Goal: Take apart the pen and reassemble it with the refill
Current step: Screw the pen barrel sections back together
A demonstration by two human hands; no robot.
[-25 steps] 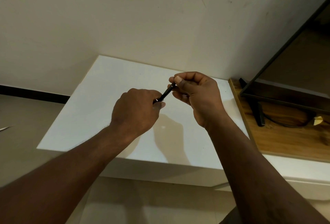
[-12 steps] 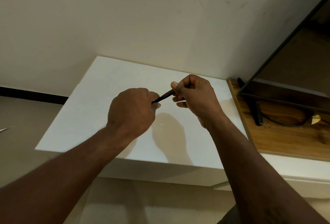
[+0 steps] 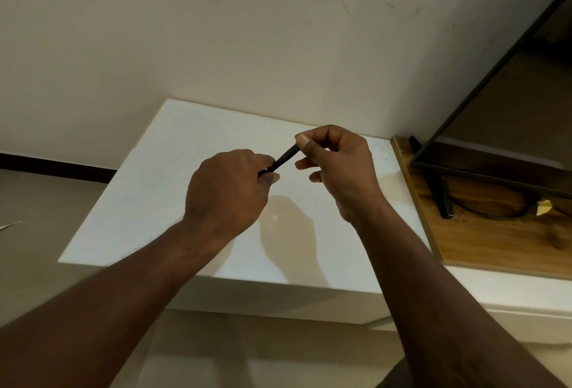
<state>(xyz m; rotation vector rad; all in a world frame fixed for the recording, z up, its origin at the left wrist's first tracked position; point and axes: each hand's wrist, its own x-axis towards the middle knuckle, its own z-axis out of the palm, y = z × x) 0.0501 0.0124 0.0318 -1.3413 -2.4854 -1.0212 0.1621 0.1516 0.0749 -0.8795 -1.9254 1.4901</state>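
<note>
Here: slim black pen [image 3: 282, 160], tilted, ends hidden in both hands.

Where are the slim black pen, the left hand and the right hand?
slim black pen [image 3: 282, 160], head view, exposed barrel
left hand [image 3: 229, 192], head view, its back
right hand [image 3: 343, 168], head view, its back

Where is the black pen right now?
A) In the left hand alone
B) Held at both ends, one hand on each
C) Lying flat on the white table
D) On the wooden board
B: the left hand grips one end of the pen and the right hand pinches the other, above the table.
</note>
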